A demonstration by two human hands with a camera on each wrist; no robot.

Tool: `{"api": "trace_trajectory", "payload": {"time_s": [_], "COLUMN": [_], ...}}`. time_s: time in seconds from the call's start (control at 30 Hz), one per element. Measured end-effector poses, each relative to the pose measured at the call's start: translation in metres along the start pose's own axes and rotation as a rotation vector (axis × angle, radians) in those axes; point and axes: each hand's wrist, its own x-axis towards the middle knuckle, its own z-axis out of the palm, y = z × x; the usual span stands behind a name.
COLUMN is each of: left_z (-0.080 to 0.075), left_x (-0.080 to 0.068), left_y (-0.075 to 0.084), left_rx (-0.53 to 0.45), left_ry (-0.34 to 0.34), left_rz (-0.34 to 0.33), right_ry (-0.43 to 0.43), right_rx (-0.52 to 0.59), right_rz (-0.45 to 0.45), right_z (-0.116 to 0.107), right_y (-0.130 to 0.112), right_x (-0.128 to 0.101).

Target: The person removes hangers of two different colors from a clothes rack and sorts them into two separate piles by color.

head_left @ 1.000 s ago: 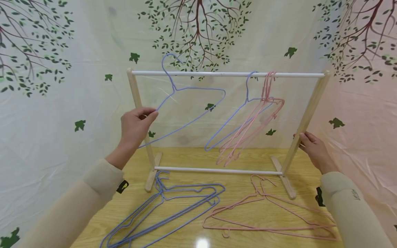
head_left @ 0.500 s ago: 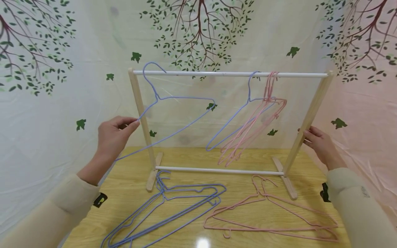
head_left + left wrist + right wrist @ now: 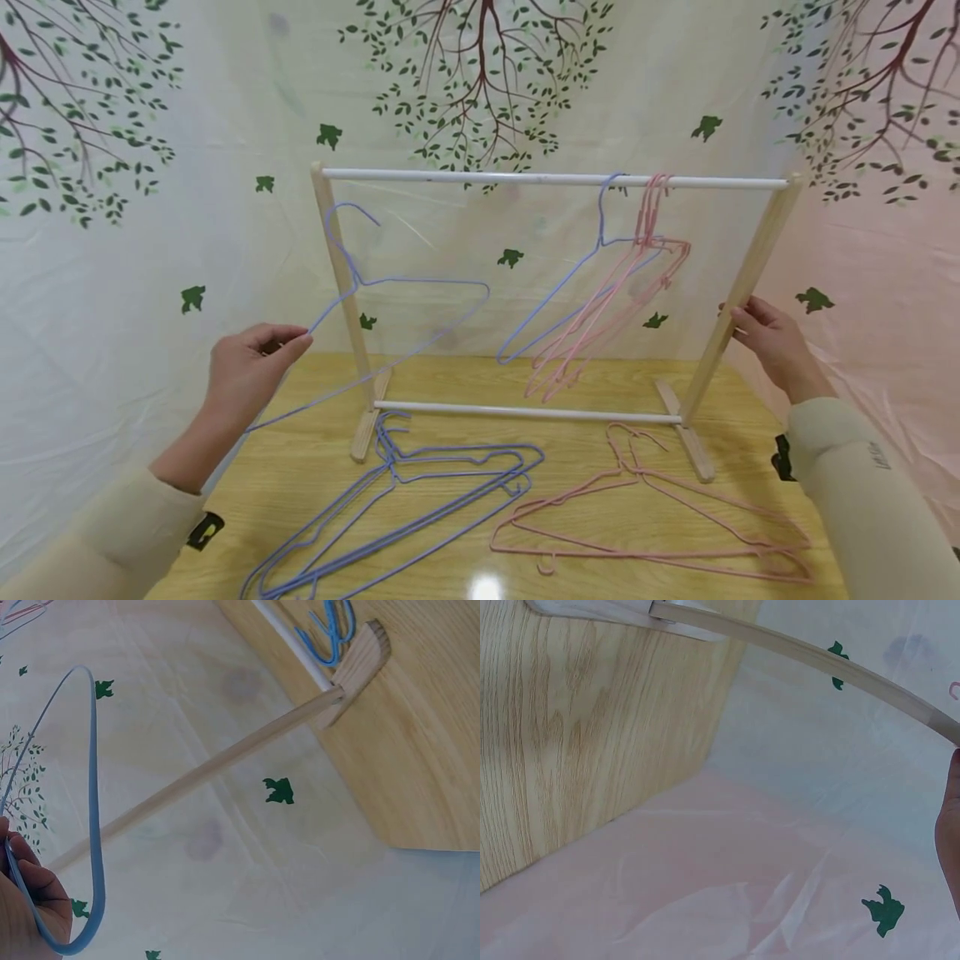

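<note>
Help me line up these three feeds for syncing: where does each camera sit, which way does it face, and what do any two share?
Head: worn high, looking forward and down at the rack on the table; both sleeves, left hand and right hand show.
Left wrist: looks past fingertips pinching the blue hanger toward the rack's left post.
Right wrist: looks along the right post; only a finger edge shows.
Shared: head and left wrist both show the held blue hanger.
</note>
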Motion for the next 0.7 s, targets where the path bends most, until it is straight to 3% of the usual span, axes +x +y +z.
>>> {"api": "trace_trajectory", "payload": {"time_s": [0.3, 0.7], "left_z": [0.003, 0.028], "left_x": [-0.023, -0.051], "left_y": [-0.027, -0.058], "left_rx": [0.02, 0.011], "left_ry": [-0.073, -0.205], "left_rz": [-0.057, -0.119], "right_ry": [0.024, 0.036], "right_rx": [-0.008, -0.053], "right_rz": [0.016, 0.045], "right_z": [0.001, -0.001], "right_y": [0.001, 0.002], "right_x": [-0.001, 0.0]}}
